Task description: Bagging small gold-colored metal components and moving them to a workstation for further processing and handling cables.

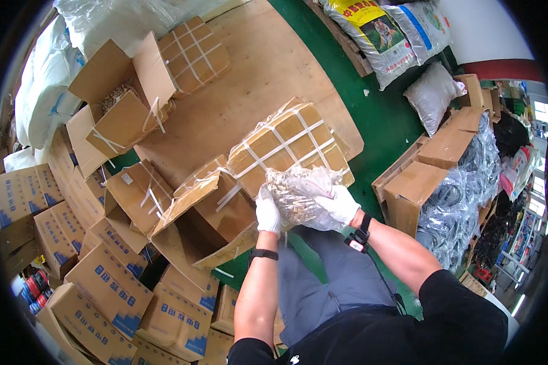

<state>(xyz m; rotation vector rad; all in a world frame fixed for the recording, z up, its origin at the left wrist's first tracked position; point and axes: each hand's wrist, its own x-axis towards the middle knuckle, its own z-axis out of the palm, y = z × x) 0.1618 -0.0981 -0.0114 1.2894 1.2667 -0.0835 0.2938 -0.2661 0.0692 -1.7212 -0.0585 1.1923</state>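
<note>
Between both my hands is a crumpled clear plastic bag point(299, 198) with pale brown contents I cannot make out. My left hand point(267, 213), in a white glove, is closed on the bag's left edge. The gloved right hand point(340, 205) grips the bag's right side. Just beyond the bag lies a brown carton point(292, 143) bound with crossed white straps. Left of my left hand stands an open carton point(204, 228), its flaps spread and its inside dark.
Another open carton point(119, 112) with shredded filler and a strapped carton point(193, 52) stand on the brown board point(249, 67). Several stacked cartons point(112, 286) fill the lower left. At right are plastic-wrapped goods point(450, 210); printed sacks point(374, 39) lie at the far right.
</note>
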